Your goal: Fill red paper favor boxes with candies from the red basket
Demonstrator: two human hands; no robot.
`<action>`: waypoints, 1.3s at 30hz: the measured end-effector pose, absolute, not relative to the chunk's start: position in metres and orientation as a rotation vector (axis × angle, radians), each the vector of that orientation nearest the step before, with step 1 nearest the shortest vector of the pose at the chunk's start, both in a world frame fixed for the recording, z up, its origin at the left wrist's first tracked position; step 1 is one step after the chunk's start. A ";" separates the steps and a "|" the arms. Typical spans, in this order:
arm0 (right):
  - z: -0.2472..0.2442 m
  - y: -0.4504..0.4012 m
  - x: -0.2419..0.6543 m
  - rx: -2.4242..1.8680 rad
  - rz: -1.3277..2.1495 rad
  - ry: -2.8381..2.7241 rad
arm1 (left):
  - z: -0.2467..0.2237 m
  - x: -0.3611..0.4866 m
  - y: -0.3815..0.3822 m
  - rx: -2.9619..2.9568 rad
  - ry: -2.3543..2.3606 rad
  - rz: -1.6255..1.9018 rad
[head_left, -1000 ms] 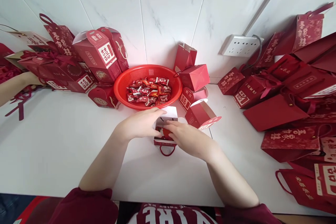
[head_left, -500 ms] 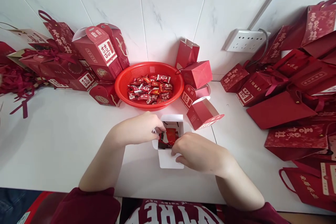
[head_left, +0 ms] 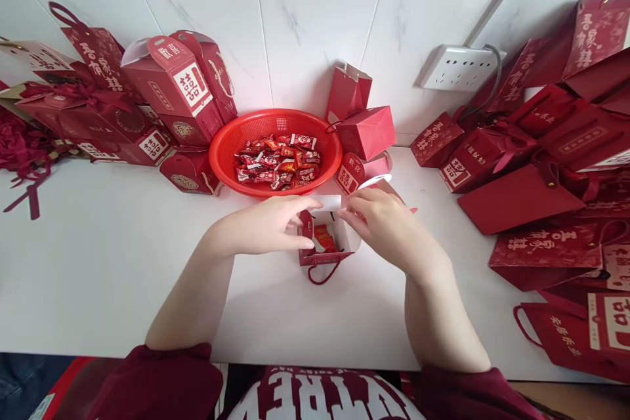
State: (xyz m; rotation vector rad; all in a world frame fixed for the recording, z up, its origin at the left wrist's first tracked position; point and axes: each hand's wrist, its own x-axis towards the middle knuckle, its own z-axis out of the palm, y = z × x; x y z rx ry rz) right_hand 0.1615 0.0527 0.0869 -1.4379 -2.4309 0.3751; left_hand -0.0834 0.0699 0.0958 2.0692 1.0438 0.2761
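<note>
Between my hands stands a small red box (head_left: 319, 258), its top open, with red-wrapped candies (head_left: 325, 238) inside and a dark red cord loop hanging at its near side. My left hand (head_left: 275, 224) is at the box's left flap, fingers apart, thumb stretched over the opening. My right hand (head_left: 378, 216) is at the far right corner, thumb and fingers pinched by the raised white back flap (head_left: 329, 202). Just behind the box sits a red plastic basket (head_left: 221, 161) of wrapped candies.
Red gift boxes (head_left: 170, 88) crowd the left back, and more red boxes and bags (head_left: 522, 197) are piled at the right. Several boxes (head_left: 367, 131) stand right of the basket. A power strip (head_left: 460, 67) is on the wall.
The near flap has gone from lying toward me to folded up or in, showing the red front and cord. My right hand has moved to the far flap; my left hand has opened.
</note>
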 end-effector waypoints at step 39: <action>-0.014 0.034 0.148 -0.835 0.516 -2.000 | -0.033 -0.085 0.042 2.175 1.040 1.386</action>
